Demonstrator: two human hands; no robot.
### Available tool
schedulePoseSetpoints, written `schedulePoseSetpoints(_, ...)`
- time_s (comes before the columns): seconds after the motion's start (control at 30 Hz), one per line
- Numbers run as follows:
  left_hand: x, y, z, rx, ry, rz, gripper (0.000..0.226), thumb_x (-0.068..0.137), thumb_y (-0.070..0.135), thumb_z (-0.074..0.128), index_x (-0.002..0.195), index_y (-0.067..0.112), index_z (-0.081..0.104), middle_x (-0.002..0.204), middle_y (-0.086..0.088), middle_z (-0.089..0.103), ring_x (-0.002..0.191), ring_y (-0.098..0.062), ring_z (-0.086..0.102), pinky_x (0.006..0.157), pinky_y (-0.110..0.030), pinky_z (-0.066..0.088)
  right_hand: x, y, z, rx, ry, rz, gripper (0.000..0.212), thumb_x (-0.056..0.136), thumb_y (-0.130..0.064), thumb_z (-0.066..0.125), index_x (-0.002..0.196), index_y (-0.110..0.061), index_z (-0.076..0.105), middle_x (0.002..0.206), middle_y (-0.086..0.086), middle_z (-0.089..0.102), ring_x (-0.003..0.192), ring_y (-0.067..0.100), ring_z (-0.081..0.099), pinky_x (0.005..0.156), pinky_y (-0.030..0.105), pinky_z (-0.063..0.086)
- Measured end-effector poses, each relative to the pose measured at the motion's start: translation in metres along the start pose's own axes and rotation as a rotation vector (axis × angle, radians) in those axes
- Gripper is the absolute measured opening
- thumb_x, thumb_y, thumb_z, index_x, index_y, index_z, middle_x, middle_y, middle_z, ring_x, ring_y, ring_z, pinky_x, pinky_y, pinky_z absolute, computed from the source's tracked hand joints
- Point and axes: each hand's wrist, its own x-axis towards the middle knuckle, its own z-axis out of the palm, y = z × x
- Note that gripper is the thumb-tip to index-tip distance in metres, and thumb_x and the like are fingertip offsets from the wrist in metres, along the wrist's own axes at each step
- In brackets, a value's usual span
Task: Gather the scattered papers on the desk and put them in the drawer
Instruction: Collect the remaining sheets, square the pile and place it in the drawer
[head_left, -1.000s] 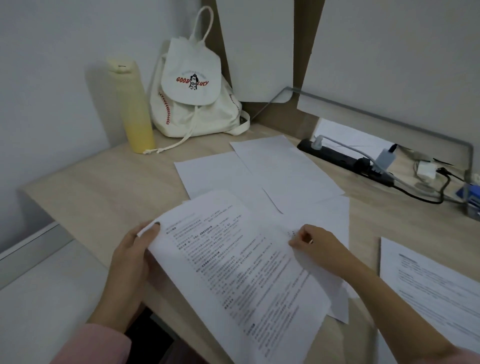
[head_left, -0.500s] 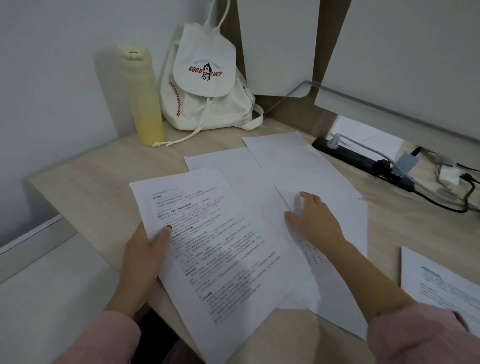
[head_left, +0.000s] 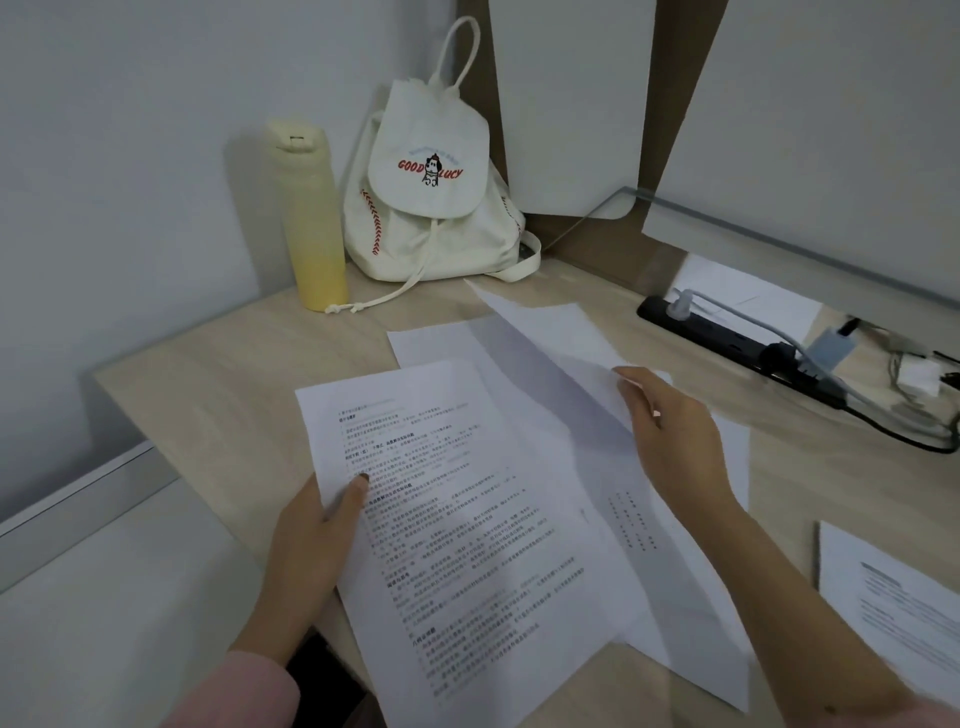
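A printed sheet (head_left: 467, 530) lies over the front edge of the wooden desk (head_left: 218, 395); my left hand (head_left: 317, 540) pinches its left edge, thumb on top. My right hand (head_left: 670, 441) grips a blank white sheet (head_left: 550, 338) and holds it tilted up off the desk, its far corner raised. Another blank sheet (head_left: 436, 343) lies flat beneath it. A sheet with faint print (head_left: 670, 582) lies under my right forearm. One more printed sheet (head_left: 893, 597) rests at the right edge. No drawer is in view.
A yellow bottle (head_left: 311, 223) and a white drawstring bag (head_left: 431, 192) stand at the back left corner. A black power strip (head_left: 737, 348) with plugs and cables runs along the back right. A white surface (head_left: 104, 597) sits lower, left of the desk.
My right hand went from resting flat on the blank sheet to gripping it and lifting its edge off the desk. My left hand keeps its hold on the printed sheet.
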Motion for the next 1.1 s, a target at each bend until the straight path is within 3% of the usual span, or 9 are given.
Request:
schedulePoseSetpoints(0.13, -0.008, 0.001, 0.007, -0.026, 0.014, -0.008, 0.033, 0.093, 0.024, 0.05, 0.126, 0.02, 0.054, 0.112, 0.004, 0.062, 0.096, -0.015, 0.057, 0.081, -0.027, 0.043, -0.018, -0.028, -0.043, 0.678, 0.058, 0.111, 0.024, 0.096, -0.023, 0.043, 0.093, -0.034, 0.064, 0.09, -0.012, 0.067, 0.087, 0.013, 0.063, 0.076, 0.031, 0.052)
schedulePoseSetpoints(0.23, -0.013, -0.001, 0.011, -0.022, 0.007, -0.036, 0.033, 0.094, 0.025, 0.048, 0.126, 0.018, 0.055, 0.114, 0.0, 0.063, 0.102, -0.021, 0.058, 0.088, -0.032, 0.043, -0.032, -0.027, -0.068, 1.042, 0.054, 0.256, 0.022, 0.095, -0.021, 0.045, 0.103, -0.03, 0.064, 0.095, -0.01, 0.069, 0.083, 0.008, 0.066, 0.071, 0.026, 0.058)
schedulePoseSetpoints(0.33, -0.02, -0.001, 0.013, -0.057, -0.015, -0.045, 0.034, 0.095, 0.026, 0.047, 0.126, 0.016, 0.055, 0.118, -0.003, 0.063, 0.11, -0.025, 0.058, 0.097, -0.038, 0.043, -0.045, -0.016, -0.077, 1.206, 0.051, 0.37, 0.024, 0.095, -0.018, 0.045, 0.109, -0.022, 0.063, 0.094, -0.007, 0.072, 0.079, 0.007, 0.069, 0.066, 0.025, 0.059)
schedulePoseSetpoints(0.53, -0.031, 0.014, 0.014, -0.192, 0.0, -0.083, 0.037, 0.098, 0.023, 0.04, 0.132, 0.011, 0.048, 0.118, -0.004, 0.056, 0.109, -0.021, 0.053, 0.094, -0.031, 0.037, -0.085, 0.004, -0.051, 1.012, 0.04, 0.653, 0.02, 0.096, -0.015, 0.044, 0.102, -0.012, 0.062, 0.091, 0.004, 0.066, 0.078, 0.019, 0.063, 0.065, 0.03, 0.05)
schedulePoseSetpoints(0.63, -0.03, 0.013, 0.011, -0.277, 0.026, -0.168, 0.045, 0.098, 0.037, 0.035, 0.134, 0.013, 0.046, 0.12, -0.003, 0.055, 0.108, -0.02, 0.053, 0.1, -0.033, 0.037, -0.104, 0.006, -0.036, 0.882, -0.009, 0.71, 0.019, 0.095, -0.011, 0.044, 0.105, -0.01, 0.06, 0.091, 0.008, 0.067, 0.081, 0.024, 0.063, 0.061, 0.028, 0.05)
schedulePoseSetpoints(0.77, -0.029, 0.009, 0.007, -0.377, -0.038, -0.258, 0.07, 0.08, 0.067, 0.042, 0.129, 0.019, 0.054, 0.123, -0.002, 0.062, 0.11, -0.025, 0.059, 0.106, -0.043, 0.039, -0.116, -0.002, -0.024, 0.762, -0.268, 0.711, 0.016, 0.092, -0.003, 0.046, 0.091, -0.012, 0.06, 0.081, 0.012, 0.066, 0.069, 0.023, 0.063, 0.044, 0.02, 0.052)
schedulePoseSetpoints(0.93, -0.029, 0.007, 0.006, -0.289, -0.055, -0.166, 0.037, 0.094, 0.017, 0.05, 0.131, 0.013, 0.052, 0.127, -0.008, 0.06, 0.111, -0.027, 0.059, 0.104, -0.047, 0.041, -0.116, -0.006, -0.024, 0.669, -0.539, 0.647, 0.013, 0.091, -0.01, 0.052, 0.098, -0.007, 0.063, 0.086, 0.014, 0.069, 0.07, 0.022, 0.066, 0.054, 0.022, 0.056)
schedulePoseSetpoints(1.0, -0.026, 0.004, 0.004, -0.243, -0.056, -0.15, 0.038, 0.094, 0.011, 0.048, 0.132, 0.01, 0.05, 0.127, -0.009, 0.059, 0.112, -0.028, 0.058, 0.103, -0.047, 0.041, -0.105, -0.002, -0.027, 0.618, -0.425, 0.617, 0.015, 0.091, -0.016, 0.054, 0.102, -0.011, 0.063, 0.093, 0.008, 0.067, 0.077, 0.018, 0.063, 0.057, 0.019, 0.052)
schedulePoseSetpoints(1.1, -0.024, 0.003, 0.005, -0.182, -0.04, -0.113, 0.037, 0.095, 0.009, 0.046, 0.132, 0.009, 0.049, 0.121, -0.005, 0.058, 0.11, -0.025, 0.056, 0.1, -0.039, 0.041, -0.08, 0.01, -0.028, 0.506, -0.241, 0.559, 0.026, 0.09, -0.017, 0.054, 0.115, -0.012, 0.059, 0.113, 0.006, 0.062, 0.099, 0.02, 0.058, 0.082, 0.026, 0.047)
